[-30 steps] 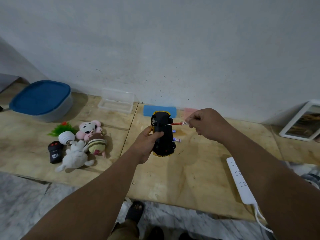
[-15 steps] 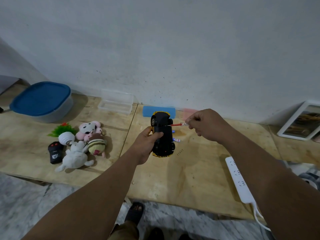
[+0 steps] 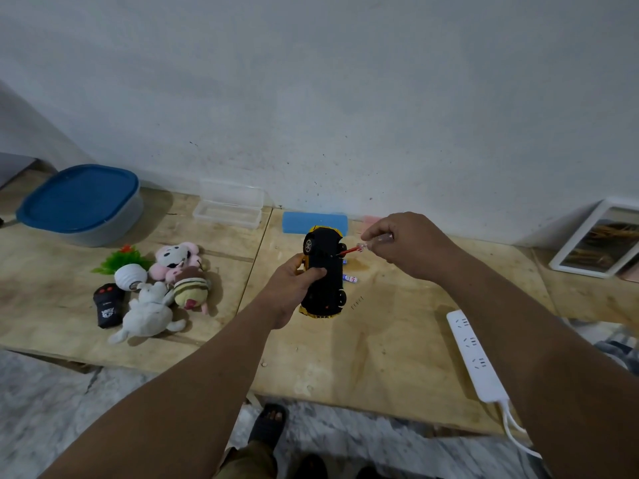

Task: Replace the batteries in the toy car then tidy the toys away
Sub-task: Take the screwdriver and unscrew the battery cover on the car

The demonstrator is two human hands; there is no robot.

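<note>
Toy car (image 3: 323,271), centre frame, is held belly-up above the table (image 3: 380,357), long axis running up-down. Left hand (image 3: 294,288) grips its left side; right hand (image 3: 404,243) pinches a screwdriver (image 3: 352,249) whose tip meets the underside from the right.

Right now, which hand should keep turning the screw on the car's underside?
Right. The right hand already pinches the screwdriver, tip against the toy car. The left hand is busy gripping the car.
</note>
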